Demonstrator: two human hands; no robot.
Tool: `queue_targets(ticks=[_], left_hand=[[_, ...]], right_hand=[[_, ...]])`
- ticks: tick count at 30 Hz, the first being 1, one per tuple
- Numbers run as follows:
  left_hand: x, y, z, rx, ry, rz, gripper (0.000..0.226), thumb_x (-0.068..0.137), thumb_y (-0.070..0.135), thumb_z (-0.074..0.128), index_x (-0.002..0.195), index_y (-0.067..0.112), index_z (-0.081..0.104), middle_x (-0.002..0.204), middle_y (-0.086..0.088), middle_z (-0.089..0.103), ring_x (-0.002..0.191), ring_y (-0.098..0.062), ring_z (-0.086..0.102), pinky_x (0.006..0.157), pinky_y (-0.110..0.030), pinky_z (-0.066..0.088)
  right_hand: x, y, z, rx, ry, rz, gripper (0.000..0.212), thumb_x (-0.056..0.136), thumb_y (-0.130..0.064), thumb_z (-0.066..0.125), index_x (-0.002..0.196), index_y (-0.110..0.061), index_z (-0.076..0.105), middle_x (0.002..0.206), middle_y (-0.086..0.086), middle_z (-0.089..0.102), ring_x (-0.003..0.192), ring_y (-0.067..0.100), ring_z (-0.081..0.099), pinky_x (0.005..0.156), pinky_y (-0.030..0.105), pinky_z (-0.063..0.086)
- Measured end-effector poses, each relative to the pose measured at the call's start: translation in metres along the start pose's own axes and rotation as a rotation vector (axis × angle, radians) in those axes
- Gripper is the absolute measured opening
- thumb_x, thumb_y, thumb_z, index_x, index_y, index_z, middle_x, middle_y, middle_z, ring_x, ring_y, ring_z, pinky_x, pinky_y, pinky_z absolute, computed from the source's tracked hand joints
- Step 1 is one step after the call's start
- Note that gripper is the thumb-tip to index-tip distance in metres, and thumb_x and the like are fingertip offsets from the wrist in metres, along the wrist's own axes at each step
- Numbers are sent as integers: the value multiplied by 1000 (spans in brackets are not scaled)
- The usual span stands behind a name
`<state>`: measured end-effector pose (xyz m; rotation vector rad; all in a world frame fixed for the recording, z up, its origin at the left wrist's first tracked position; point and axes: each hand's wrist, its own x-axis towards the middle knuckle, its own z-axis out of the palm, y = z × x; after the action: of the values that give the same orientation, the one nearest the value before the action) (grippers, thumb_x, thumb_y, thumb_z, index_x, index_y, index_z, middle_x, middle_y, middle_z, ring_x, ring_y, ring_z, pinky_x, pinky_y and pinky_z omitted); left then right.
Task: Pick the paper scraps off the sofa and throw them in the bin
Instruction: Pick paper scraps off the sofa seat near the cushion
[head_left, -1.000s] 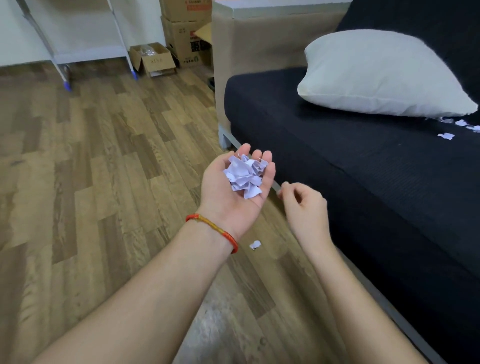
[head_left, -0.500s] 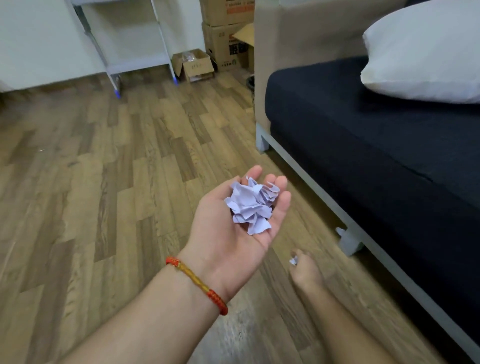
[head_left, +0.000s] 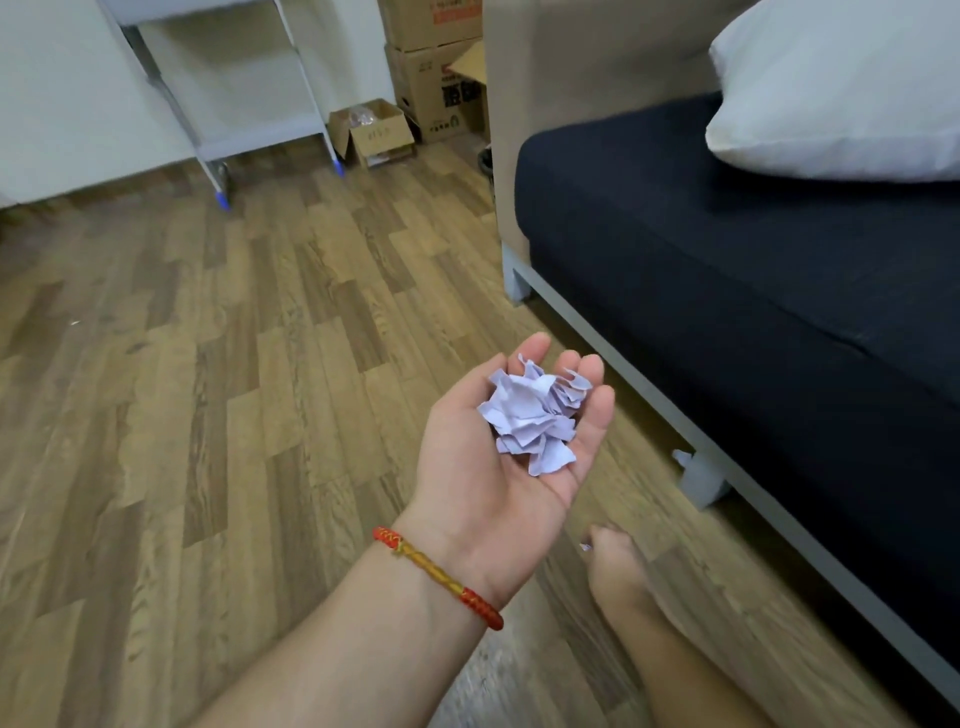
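Hiding most fingers of right hand (head_left: 615, 564) at five o'clock behind left hand (head_left: 511, 457); showing tiny paper scrap (head_left: 586, 546), grip unclear. Cropping pillow (head_left: 841, 93) at one o'clock.

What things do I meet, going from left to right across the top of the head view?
White shelf frame → small open cardboard box → stacked cardboard boxes → beige sofa armrest → white pillow.

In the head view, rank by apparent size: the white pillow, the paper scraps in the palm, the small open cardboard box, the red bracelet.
1. white pillow, cropped by the frame
2. paper scraps on the left hand, near the camera
3. small open cardboard box, far off, so unsure against the scraps
4. red bracelet
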<state>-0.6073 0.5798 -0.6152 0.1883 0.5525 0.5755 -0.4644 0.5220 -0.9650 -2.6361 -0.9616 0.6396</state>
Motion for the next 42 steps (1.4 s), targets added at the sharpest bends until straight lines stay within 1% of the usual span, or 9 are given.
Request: queue_targets(ticks=[7, 15, 20, 23, 29, 33, 35, 37, 42], left_hand=[[13, -28, 10, 11, -25, -34, 41, 104, 22, 55, 84, 0, 83, 93, -18, 78, 80, -35, 79, 63, -45, 65], [34, -74, 24, 83, -16, -79, 48, 107, 16, 41, 85, 1, 82, 90, -17, 79, 77, -30, 80, 60, -42, 65], [41, -97, 23, 167, 62, -119, 28, 103, 8, 41, 112, 3, 67, 77, -14, 79, 69, -25, 79, 65, -40, 65], [48, -115, 31, 161, 93, -187, 30, 105, 6, 36, 106, 4, 66, 67, -14, 74, 56, -21, 75, 65, -40, 61], [20, -197, 57, 340, -9, -363, 16, 100, 9, 53, 92, 2, 64, 72, -10, 69, 60, -21, 68, 69, -29, 54], [9, -232, 62, 429, -67, -475, 35, 105, 24, 40, 95, -2, 61, 74, -8, 56, 61, -15, 50, 47, -19, 38], [10, -239, 61, 485, -107, -506, 53, 106, 32, 35, 79, -2, 66, 67, -7, 60, 58, -12, 51, 49, -19, 32], [7, -245, 62, 455, -151, -545, 58, 104, 37, 41, 67, 9, 74, 69, -4, 68, 63, -12, 62, 56, -20, 40], [-4, -253, 83, 441, -196, -576, 35, 100, 38, 54, 86, 14, 76, 82, -4, 73, 78, -17, 75, 71, -27, 61]], right_hand=[[-5, 16, -37, 349, 79, 102, 19, 96, -9, 65, 86, -21, 74, 93, 5, 76, 89, 25, 69, 70, 29, 47], [-73, 14, -166, 683, 297, -126, 27, 91, -4, 73, 80, -29, 74, 75, -24, 74, 72, -7, 65, 64, 6, 44], [-150, 24, -263, 932, 568, -198, 26, 91, -4, 77, 86, -29, 80, 90, -12, 80, 80, 5, 74, 72, 13, 55], [-187, 31, -311, 1015, 678, -240, 25, 93, -6, 77, 89, -31, 79, 95, -7, 81, 84, 9, 75, 74, 16, 57], [-227, 49, -339, 846, 704, -209, 32, 92, -8, 78, 95, -39, 77, 93, -11, 78, 82, 9, 74, 72, 19, 59], [-241, 63, -331, 588, 772, -159, 28, 94, -13, 76, 98, -42, 77, 99, -16, 77, 92, 11, 73, 71, 16, 56], [-243, 66, -330, 446, 824, -161, 22, 97, -20, 73, 98, -42, 76, 103, -20, 74, 101, 10, 69, 76, 16, 53], [-244, 69, -331, 338, 864, -161, 14, 99, -30, 65, 99, -38, 76, 106, -24, 71, 107, 7, 64, 83, 12, 48], [-241, 80, -335, 138, 970, -84, 32, 101, -33, 53, 112, -21, 81, 132, -9, 64, 118, 5, 47, 99, -2, 29]])
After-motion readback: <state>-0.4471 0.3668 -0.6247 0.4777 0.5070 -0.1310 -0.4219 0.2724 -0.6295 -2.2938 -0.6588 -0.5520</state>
